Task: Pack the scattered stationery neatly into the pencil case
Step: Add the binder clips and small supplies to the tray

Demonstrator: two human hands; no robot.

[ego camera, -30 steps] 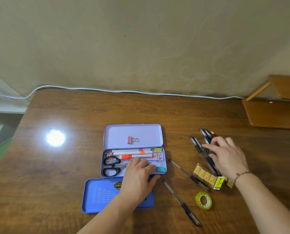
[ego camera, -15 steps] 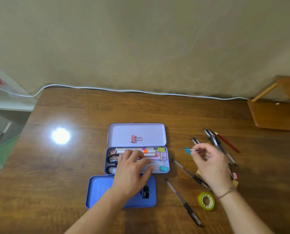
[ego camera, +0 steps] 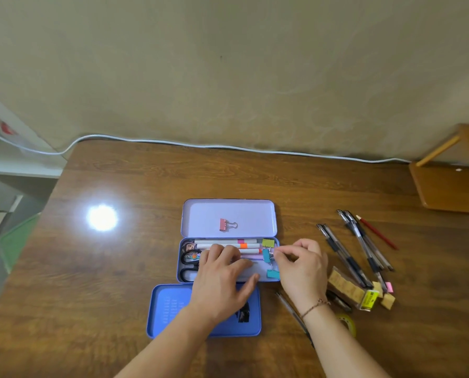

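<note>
The lilac tin pencil case (ego camera: 179,268) lies open, its lid (ego camera: 244,211) flat behind it with a pink binder clip (ego camera: 223,224) on it. Inside are white markers (ego camera: 227,244), black scissors (ego camera: 187,258), a yellow-green clip (ego camera: 268,242) and a teal clip (ego camera: 273,274). My left hand (ego camera: 222,279) rests flat on the contents, fingers spread. My right hand (ego camera: 301,266) pinches the wire handle of another teal binder clip (ego camera: 266,255) at the case's right end.
A blue tray (ego camera: 167,309) lies in front of the case. To the right are several black pens (ego camera: 342,252), a red pencil (ego camera: 376,232), a clear box of tan blocks (ego camera: 347,289) and a yellow tape roll (ego camera: 347,321). One pen (ego camera: 290,309) lies under my right forearm.
My right hand picked a teal binder clip from beside the pens and carried it left to the case's right end. My left hand stayed on the contents, shifting slightly.
</note>
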